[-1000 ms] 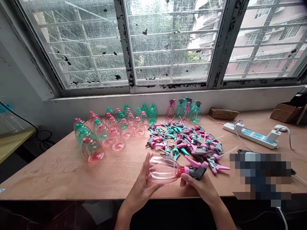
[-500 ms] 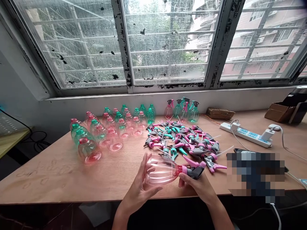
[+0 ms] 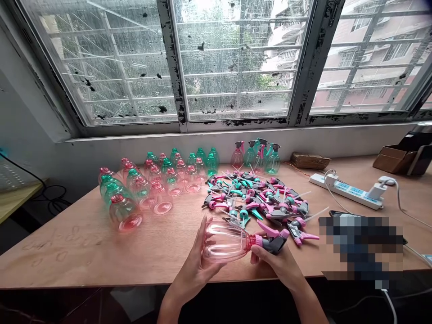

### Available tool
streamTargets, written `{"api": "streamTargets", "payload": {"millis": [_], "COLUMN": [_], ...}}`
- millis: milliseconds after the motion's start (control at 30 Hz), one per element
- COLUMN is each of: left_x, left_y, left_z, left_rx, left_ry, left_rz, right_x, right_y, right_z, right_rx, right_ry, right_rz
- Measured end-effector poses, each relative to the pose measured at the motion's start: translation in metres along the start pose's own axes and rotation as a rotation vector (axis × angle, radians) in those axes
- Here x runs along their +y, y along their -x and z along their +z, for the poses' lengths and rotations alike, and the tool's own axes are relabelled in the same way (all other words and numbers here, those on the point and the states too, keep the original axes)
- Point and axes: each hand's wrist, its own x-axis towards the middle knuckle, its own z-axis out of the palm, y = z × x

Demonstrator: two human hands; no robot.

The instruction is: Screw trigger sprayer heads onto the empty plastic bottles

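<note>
A clear pink spray bottle lies sideways between my hands above the table's front edge, its neck pointing right. My left hand is wrapped around the bottle's base and underside. At the neck, my right hand has thumb and fingers closed on the pink collar of a pink and grey trigger sprayer, which sits on the bottle's mouth. Just beyond lies a heap of loose trigger sprayers in pink, grey and teal, with thin white tubes. How tightly the collar sits cannot be made out.
Several open pink and green bottles stand at the left. Several bottles with sprayers fitted stand by the wall. A white power strip, a brown packet, a cardboard box and a partly blurred dark object occupy the right.
My left hand's fingers have shifted around the bottle's base. My right hand stays at the collar, with only a slight shift.
</note>
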Motion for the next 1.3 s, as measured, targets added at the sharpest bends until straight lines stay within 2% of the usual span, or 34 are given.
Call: {"api": "streamTargets", "payload": {"millis": [267, 533, 767, 967, 1100, 1300], "left_x": [0.0033, -0.0019, 0.001, -0.0011, 0.0007, 0.0032], "left_y": [0.0, -0.0023, -0.0018, -0.0032, -0.0025, 0.0], "left_z": [0.0, -0.0019, -0.0003, 0.0029, 0.0029, -0.0007], "left_rx": [-0.004, -0.004, 0.006, 0.01, -0.001, 0.013], "left_ry": [0.07, -0.046, 0.026, -0.122, -0.072, -0.032], "left_rz": [-0.02, -0.013, -0.036, -0.031, -0.049, 0.011], "right_x": [0.0023, -0.0037, -0.0015, -0.0013, -0.0004, -0.0011], "right_y": [0.0004, 0.0005, -0.0003, -0.0003, -0.0003, -0.0005], "right_z": [-0.001, 0.001, 0.0021, 0.0004, 0.0001, -0.0006], "right_rx": [-0.051, -0.008, -0.018, 0.044, 0.013, 0.012], "right_ry": [0.01, -0.054, 0.0, -0.035, 0.014, 0.006], "right_rz": [0.002, -0.013, 0.006, -0.012, -0.034, -0.018]}}
